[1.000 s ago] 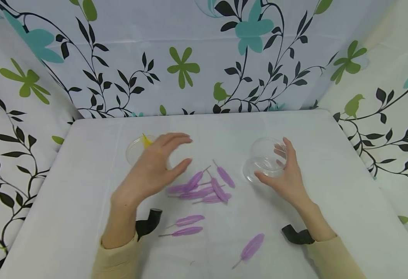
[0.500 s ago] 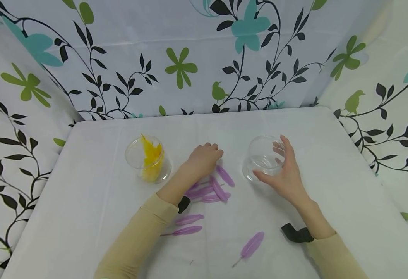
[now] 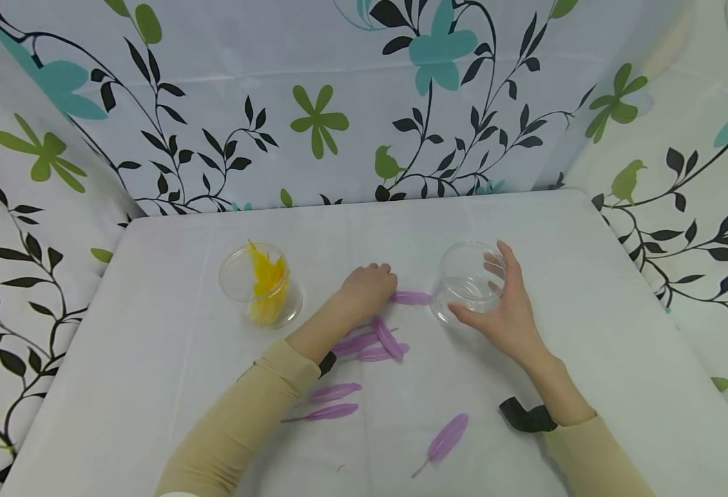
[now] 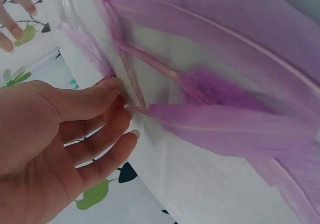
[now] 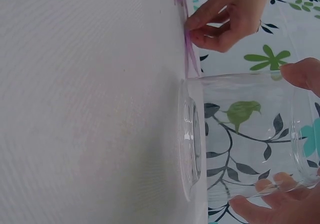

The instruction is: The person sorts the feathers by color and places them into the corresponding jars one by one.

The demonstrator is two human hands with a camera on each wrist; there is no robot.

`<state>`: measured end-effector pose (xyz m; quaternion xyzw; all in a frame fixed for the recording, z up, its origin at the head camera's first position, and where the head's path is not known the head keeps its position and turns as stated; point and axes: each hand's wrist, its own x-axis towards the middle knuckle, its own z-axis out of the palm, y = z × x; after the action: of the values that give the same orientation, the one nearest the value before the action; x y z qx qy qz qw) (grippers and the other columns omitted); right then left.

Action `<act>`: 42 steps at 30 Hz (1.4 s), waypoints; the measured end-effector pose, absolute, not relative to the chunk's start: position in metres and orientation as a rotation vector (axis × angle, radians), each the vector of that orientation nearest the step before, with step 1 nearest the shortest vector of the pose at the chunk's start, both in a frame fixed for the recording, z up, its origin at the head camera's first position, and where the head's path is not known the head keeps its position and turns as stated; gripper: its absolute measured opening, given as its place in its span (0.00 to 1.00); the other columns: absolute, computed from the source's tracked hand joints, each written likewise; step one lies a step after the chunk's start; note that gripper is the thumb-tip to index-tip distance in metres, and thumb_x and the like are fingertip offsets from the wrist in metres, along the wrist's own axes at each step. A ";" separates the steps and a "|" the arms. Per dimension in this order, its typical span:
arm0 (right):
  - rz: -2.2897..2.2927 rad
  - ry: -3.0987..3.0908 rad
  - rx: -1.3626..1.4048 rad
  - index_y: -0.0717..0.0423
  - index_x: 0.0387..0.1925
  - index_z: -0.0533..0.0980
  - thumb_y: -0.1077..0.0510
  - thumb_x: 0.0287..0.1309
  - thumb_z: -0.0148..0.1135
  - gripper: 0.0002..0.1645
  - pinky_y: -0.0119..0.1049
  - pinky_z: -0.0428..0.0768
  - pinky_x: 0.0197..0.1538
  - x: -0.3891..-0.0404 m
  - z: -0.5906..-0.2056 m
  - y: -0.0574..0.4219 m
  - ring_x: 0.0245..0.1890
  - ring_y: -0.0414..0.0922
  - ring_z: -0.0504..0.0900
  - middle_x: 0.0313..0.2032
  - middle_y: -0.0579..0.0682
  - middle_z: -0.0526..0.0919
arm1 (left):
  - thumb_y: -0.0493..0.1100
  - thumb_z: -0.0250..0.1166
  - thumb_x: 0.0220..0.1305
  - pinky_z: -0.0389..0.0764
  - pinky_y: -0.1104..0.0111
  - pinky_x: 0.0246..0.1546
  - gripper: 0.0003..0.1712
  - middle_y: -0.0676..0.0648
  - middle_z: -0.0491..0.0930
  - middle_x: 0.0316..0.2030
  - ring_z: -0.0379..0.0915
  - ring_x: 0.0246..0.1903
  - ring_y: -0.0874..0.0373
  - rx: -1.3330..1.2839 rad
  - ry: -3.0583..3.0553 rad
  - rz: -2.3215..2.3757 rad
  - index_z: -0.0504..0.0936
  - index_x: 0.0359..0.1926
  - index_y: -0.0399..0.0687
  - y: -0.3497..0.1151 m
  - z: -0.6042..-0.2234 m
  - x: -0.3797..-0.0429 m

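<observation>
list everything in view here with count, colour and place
left cup: one, clear, table's left
right cup: one, clear, table's right
yellow feathers: count unclear, yellow, in left cup
purple feathers: at least seven, purple, mid-table and nearer front
tabletop: one, white, under cups and feathers
printed cloth: count unclear, pale with black, green, teal, behind and beside tabletop
black wrist pieces: two, black, one per wrist
sleeves: two, tan, on both forearms
left hand: one, bare, pinching a purple feather
right hand: one, bare, around right cup
</observation>
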<state>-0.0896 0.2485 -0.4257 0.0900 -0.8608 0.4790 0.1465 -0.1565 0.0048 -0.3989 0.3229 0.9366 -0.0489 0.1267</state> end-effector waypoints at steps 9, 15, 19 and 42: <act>1.374 -2.495 0.246 0.41 0.78 0.45 0.60 0.40 0.83 0.72 0.62 0.69 0.66 -0.092 -0.427 0.249 0.69 0.58 0.66 0.68 0.61 0.66 | 0.31 0.62 0.68 0.81 0.59 0.49 0.07 0.42 0.84 0.41 0.79 0.43 0.49 0.984 2.777 -0.097 0.81 0.45 0.39 -0.005 -0.378 -0.155; 1.372 -2.495 0.241 0.41 0.78 0.44 0.59 0.39 0.83 0.72 0.61 0.69 0.66 -0.092 -0.425 0.247 0.69 0.56 0.66 0.68 0.59 0.66 | 0.30 0.60 0.68 0.81 0.57 0.46 0.04 0.40 0.84 0.37 0.79 0.38 0.46 0.970 2.957 -0.031 0.79 0.42 0.36 -0.016 -0.329 -0.150; 1.365 -2.498 0.243 0.42 0.78 0.45 0.58 0.40 0.83 0.72 0.61 0.69 0.66 -0.093 -0.424 0.247 0.69 0.57 0.66 0.69 0.59 0.66 | 0.33 0.60 0.69 0.80 0.59 0.46 0.05 0.42 0.84 0.37 0.76 0.39 0.47 0.967 3.116 0.031 0.80 0.43 0.37 -0.016 -0.301 -0.143; 1.350 -2.507 0.258 0.42 0.78 0.44 0.60 0.40 0.82 0.72 0.67 0.65 0.65 -0.090 -0.427 0.246 0.69 0.60 0.65 0.72 0.59 0.61 | 0.46 0.71 0.63 0.79 0.64 0.50 0.12 0.55 0.87 0.41 0.79 0.41 0.59 1.264 2.879 -0.196 0.87 0.48 0.57 0.099 -0.326 -0.140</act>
<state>-0.0901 0.2460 -0.4268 0.0892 -0.8682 0.4675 0.1406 -0.1398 0.0990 -0.3256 0.4013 0.9138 -0.0621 -0.0047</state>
